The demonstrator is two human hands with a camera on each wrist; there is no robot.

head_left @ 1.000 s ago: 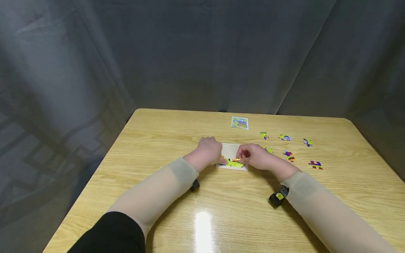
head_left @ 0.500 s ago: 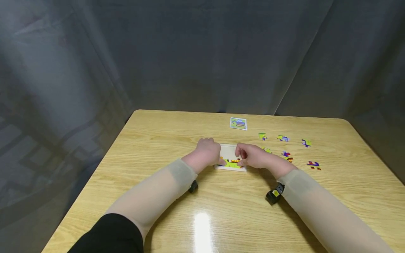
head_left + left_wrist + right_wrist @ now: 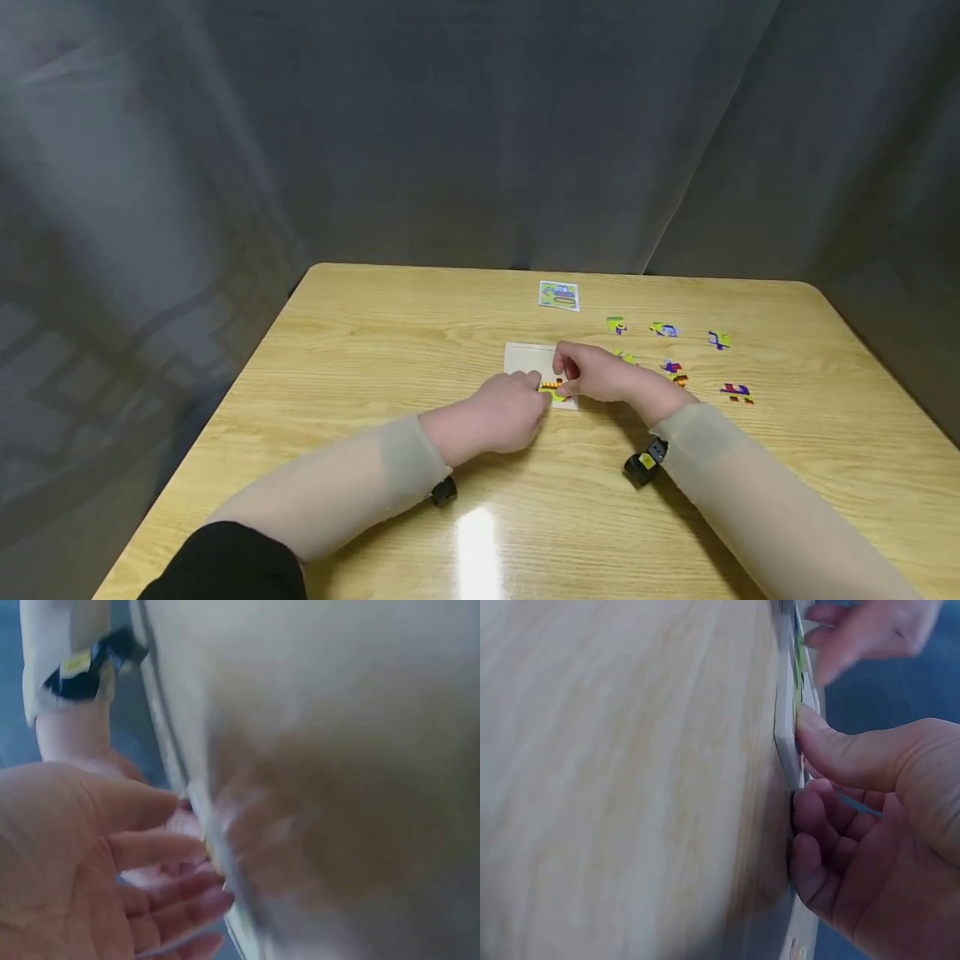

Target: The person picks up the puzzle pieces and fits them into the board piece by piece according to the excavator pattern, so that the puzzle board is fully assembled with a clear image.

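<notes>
Wooden table (image 3: pixel 360 350), grey curtain behind. White puzzle tray (image 3: pixel 525 360) sits near table centre, w/ only a few green/yellow placed pieces (image 3: pixel 556 390) along its near edge; far part bare, approx. six loose pieces (image 3: pixel 663 330) wait toward the right edge, picture card (image 3: pixel 558 295) by the far edge. Right hand (image 3: pixel 596 375): thumb presses the tray's rim, fingers curled. Left hand (image 3: pixel 506 410) fingers relaxed, tips touching the pieces.

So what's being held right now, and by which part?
The right hand holds the puzzle tray at its near right edge; the left hand only touches it.
</notes>
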